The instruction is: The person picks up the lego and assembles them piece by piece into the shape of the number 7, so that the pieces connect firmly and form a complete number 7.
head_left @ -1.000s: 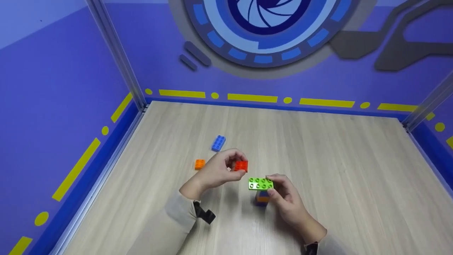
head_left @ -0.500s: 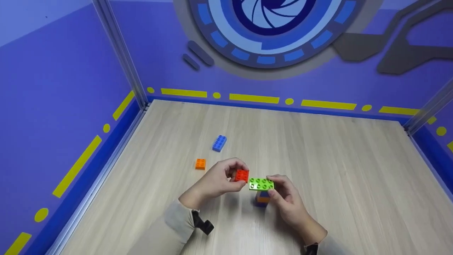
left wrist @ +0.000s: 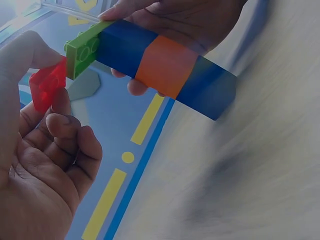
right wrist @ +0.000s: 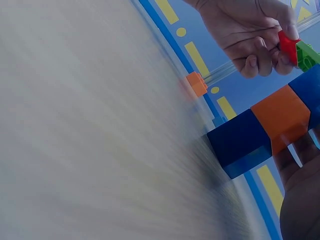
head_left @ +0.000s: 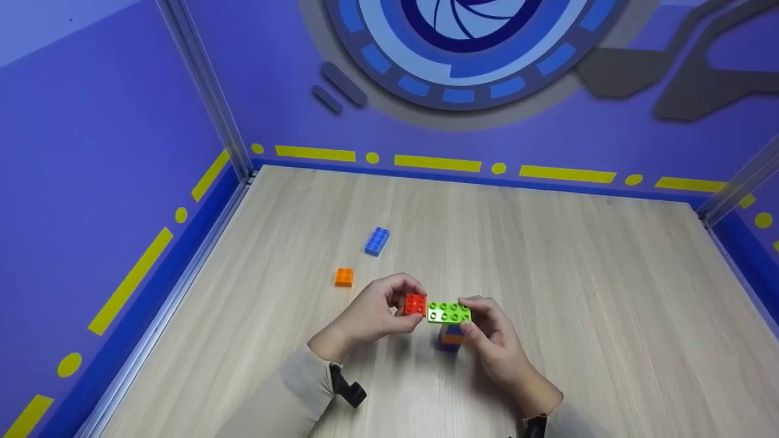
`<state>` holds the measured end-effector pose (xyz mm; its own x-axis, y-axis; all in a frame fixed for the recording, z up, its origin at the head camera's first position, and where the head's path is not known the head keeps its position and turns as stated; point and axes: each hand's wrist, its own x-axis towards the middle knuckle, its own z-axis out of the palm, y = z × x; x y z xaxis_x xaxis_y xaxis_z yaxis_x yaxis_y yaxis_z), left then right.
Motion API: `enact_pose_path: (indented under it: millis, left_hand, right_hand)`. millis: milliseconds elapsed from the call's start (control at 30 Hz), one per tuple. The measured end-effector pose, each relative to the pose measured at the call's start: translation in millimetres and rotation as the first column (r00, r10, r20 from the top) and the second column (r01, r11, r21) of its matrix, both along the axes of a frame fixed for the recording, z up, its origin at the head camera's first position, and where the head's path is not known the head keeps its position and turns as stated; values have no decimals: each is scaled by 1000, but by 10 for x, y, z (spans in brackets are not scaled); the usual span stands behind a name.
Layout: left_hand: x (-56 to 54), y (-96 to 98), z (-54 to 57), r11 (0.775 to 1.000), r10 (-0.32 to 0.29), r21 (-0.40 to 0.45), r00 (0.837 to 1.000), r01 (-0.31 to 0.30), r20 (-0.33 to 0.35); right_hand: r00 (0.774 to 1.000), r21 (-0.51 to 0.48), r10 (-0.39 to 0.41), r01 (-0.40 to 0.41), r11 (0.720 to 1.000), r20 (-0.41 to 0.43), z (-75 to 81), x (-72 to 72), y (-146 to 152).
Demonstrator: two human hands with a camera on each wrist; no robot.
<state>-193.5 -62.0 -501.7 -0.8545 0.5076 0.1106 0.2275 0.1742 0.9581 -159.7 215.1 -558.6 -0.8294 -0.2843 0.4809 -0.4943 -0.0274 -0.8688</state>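
Between left thumb and fingers, my left hand (head_left: 371, 310) pinches a small red toy brick (head_left: 415, 305) just beside the left end of a longer green brick (head_left: 449, 312). Whether red and green touch, I cannot tell. The green brick sits crosswise on an upright column: an upper blue block (left wrist: 125, 47), an orange block (left wrist: 166, 66) and a lower blue block (left wrist: 207, 87). My right hand (head_left: 505, 350) holds this stack near its top, thumb and a finger at the green brick's right end. From above, the green brick hides most of the column.
A blue brick (head_left: 377, 241) lies farther back on the wooden table (head_left: 578, 274). Left of my left hand is an orange brick (head_left: 344, 277). Printed purple-blue panels (head_left: 109, 152) wall the table at the back and sides.
My left hand has brought the red brick toward me, from behind the green brick's left corner to level with its left end. My right hand and the stack hold still.
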Motion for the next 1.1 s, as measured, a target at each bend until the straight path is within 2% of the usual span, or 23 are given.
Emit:
enact_pose_path:
  millis: [133, 200, 333, 400, 600, 733, 900, 1100]
  left_hand:
    - [8, 27, -42, 999, -1, 50, 999, -2, 42]
    - [9, 36, -66, 995, -1, 97, 996, -8, 91]
    - [20, 49, -107, 983, -20, 182, 978, -19, 206]
    - [23, 57, -122, 976, -39, 215, 969, -15, 243]
    - [29, 68, -133, 974, -48, 225, 963, -13, 265]
    - [48, 76, -95, 981, -13, 188, 961, -41, 278]
    - [78, 103, -76, 987, 45, 136, 964, -84, 262]
    - [101, 139, -78, 982, 55, 158, 958, -103, 282]
  right_hand:
    - [1000, 9, -6, 6, 1000, 11, 14, 15, -3]
    - [1000, 12, -4, 3, 1000, 25, 24, 21, -6]
    - [999, 5, 12, -12, 1000, 35, 39, 26, -14]
    - [999, -7, 21, -21, 1000, 30, 37, 25, -16]
    - [998, -21, 11, -10, 1000, 56, 31, 35, -23]
    - [999, -12, 6, -5, 1000, 46, 32, 34, -22]
    - [1000, -13, 0, 1, 1000, 31, 33, 41, -34]
    - [999, -44, 0, 2, 999, 53, 35, 32, -36]
